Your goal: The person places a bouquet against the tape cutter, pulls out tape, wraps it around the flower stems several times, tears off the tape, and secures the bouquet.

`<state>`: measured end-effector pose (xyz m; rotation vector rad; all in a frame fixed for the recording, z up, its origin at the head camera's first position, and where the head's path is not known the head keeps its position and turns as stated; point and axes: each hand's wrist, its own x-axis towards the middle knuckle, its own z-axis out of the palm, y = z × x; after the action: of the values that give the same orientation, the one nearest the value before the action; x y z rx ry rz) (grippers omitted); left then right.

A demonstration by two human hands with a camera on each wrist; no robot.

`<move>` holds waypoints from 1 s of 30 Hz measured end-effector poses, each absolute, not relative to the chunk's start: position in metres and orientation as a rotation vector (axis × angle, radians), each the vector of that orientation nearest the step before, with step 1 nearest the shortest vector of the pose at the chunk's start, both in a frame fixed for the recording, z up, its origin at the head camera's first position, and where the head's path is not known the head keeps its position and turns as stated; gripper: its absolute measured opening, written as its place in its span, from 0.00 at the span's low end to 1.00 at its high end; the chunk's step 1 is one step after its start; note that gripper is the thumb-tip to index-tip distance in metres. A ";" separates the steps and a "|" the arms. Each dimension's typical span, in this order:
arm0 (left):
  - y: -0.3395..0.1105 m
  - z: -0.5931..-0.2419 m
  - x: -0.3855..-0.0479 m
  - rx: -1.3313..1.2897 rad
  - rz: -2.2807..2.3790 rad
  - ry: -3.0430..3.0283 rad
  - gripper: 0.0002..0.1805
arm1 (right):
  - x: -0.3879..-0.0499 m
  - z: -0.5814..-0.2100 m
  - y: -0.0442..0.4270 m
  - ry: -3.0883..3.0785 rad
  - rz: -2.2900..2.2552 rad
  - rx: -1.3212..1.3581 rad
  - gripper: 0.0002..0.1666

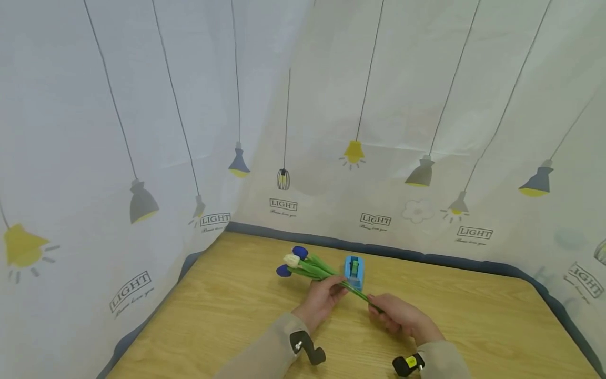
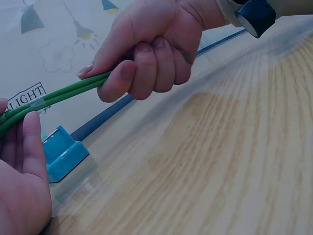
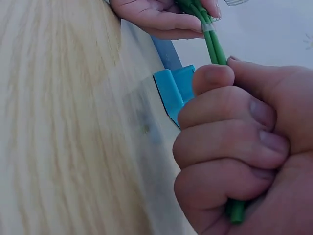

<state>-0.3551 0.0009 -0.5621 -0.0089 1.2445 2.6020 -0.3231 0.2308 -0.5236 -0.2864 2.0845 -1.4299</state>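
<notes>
A small bunch of tulips point(image 1: 314, 267), two blue heads and one white, is held slantwise above the table with its blooms to the left. My left hand point(image 1: 324, 297) pinches the green stems just below the leaves. Lower down, my right hand point(image 1: 400, 315) grips the stem ends, its fingers curled round them. In the right wrist view the cut ends of the stems point(image 3: 237, 211) poke out below that fist. Between the hands, a clear strip of tape point(image 2: 36, 104) wraps the stems. Behind them stands a blue tape dispenser point(image 1: 354, 271), partly covered by the stems.
The wooden table point(image 1: 227, 310) reaches a dark blue border point(image 1: 402, 253) along its back and sides. A pale curtain point(image 1: 322, 116) printed with hanging lamps rises behind it. Each sleeve carries a black wrist mount point(image 1: 307, 347).
</notes>
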 end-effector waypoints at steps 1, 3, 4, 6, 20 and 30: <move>0.001 -0.562 -0.355 -0.006 2.605 1.240 0.05 | -0.324 -0.523 0.230 2.151 -1.400 -0.322 0.31; 0.000 -0.562 -0.354 0.005 2.609 1.233 0.04 | -0.325 -0.522 0.227 2.288 -1.334 -0.392 0.33; -0.001 -0.562 -0.354 0.010 2.610 1.231 0.04 | -0.325 -0.522 0.226 2.358 -1.300 -0.419 0.33; -0.001 -0.562 -0.354 0.024 2.611 1.227 0.04 | -0.326 -0.522 0.223 2.476 -1.239 -0.443 0.33; -0.001 -0.562 -0.356 -0.015 2.643 1.239 0.04 | -0.331 -0.527 0.218 2.730 -1.022 -0.452 0.29; 0.002 -0.560 -0.355 0.039 2.596 1.316 0.12 | -0.316 -0.514 0.223 2.292 -1.377 -0.342 0.38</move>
<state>-0.3548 0.0022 -0.5595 0.0386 1.3156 2.5964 -0.3161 0.2233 -0.5144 -0.3417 2.2919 -1.3771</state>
